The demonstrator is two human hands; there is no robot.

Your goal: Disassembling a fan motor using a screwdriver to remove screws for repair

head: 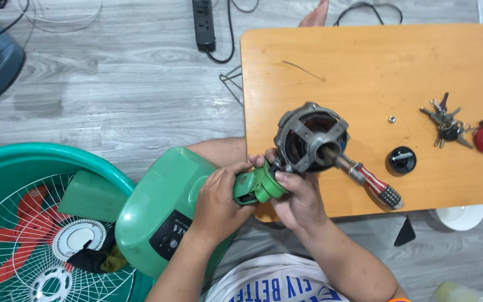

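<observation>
The fan motor point(310, 137) sits at the counter's point(364, 61) near left edge, looking heavy and rigid. The left hand point(217, 204) and right hand point(297, 198) fingers clench its green plastic neck point(258, 187), the best place to hold it.

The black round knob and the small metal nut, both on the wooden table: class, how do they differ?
The black round knob is far larger than the small metal nut. The knob is dark with a raised bar across its top; the nut is pale, shiny and ring-shaped. The knob lies nearer the screwdriver, the nut farther up the wooden table. Both lie loose and untouched by either hand.
</observation>
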